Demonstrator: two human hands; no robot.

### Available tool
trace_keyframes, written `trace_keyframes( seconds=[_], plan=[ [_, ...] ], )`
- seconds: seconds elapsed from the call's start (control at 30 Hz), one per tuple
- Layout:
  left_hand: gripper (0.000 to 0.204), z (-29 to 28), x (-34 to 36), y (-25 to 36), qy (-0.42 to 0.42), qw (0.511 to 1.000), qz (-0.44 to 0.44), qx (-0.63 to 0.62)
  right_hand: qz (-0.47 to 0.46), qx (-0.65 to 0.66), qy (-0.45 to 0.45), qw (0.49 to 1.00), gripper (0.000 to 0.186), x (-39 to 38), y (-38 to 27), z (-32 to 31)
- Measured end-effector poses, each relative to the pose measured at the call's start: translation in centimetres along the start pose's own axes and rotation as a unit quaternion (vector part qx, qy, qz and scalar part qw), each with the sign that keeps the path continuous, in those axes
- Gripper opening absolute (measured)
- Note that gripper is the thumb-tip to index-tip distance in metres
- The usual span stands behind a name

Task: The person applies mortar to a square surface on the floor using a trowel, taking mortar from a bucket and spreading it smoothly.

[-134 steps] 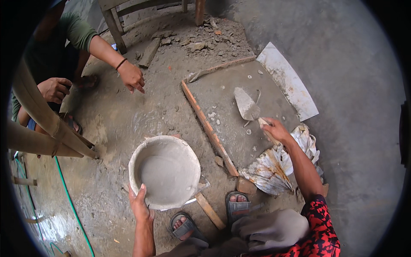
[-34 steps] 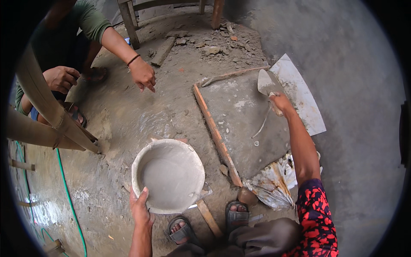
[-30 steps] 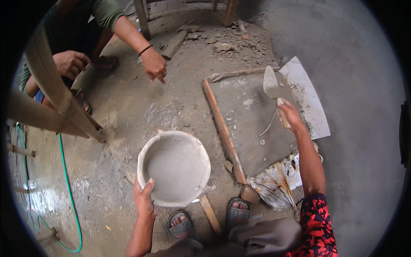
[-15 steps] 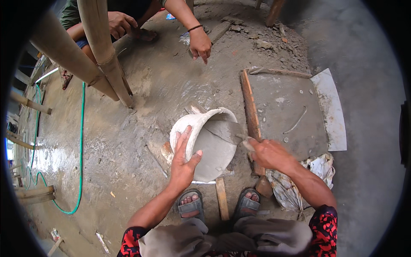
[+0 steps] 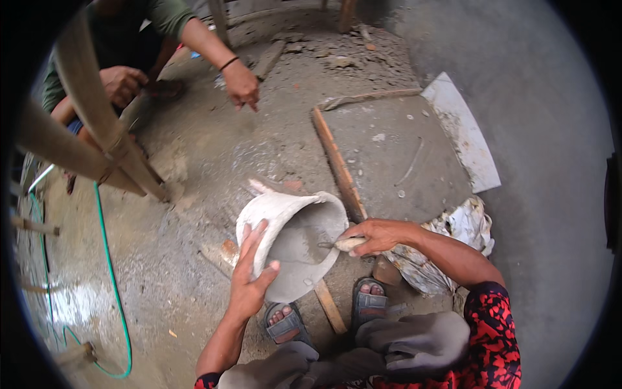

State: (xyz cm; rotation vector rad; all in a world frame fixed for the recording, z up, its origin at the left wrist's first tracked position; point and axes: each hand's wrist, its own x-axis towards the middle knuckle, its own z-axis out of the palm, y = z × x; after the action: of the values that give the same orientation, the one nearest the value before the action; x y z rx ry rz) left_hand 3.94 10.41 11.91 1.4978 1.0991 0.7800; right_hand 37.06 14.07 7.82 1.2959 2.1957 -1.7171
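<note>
A whitish, cement-crusted bucket (image 5: 275, 206) tilts with its mouth toward me, just ahead of my feet. Wet grey mortar lies inside it. My left hand (image 5: 249, 279) grips the bucket's left side, fingers along the outer wall and thumb at the rim. In my right hand (image 5: 379, 236) is a trowel (image 5: 350, 244), held by its pale handle at the right of the bucket mouth. Its blade reaches into the bucket and is hard to tell from the mortar.
A wood-edged patch of grey mortar (image 5: 382, 149) lies ahead right, beside a white board (image 5: 463, 133) and a crumpled sack (image 5: 444, 249). Bamboo poles (image 5: 97, 129) stand left, near a green hose (image 5: 111, 266). Another person's hand (image 5: 241, 84) points downward at far left.
The bucket has tipped further toward me, and the trowel has moved down and left, its blade deeper inside. My view has shifted, so the surroundings sit further left.
</note>
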Motion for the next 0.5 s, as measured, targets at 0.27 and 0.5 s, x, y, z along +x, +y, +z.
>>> trace_keyframes(
  seconds=[0.27,0.5],
  plan=[
    [0.072,2.6,0.0,-0.8,0.060,0.985,-0.055,-0.152,-0.008,0.076,-0.033,0.997,0.056,-1.4,3.3,3.6],
    [0.065,1.4,-0.6,-3.0,0.203,0.913,-0.164,-0.313,0.103,0.286,0.071,0.950,0.055,-9.5,2.7,0.8]
  ],
)
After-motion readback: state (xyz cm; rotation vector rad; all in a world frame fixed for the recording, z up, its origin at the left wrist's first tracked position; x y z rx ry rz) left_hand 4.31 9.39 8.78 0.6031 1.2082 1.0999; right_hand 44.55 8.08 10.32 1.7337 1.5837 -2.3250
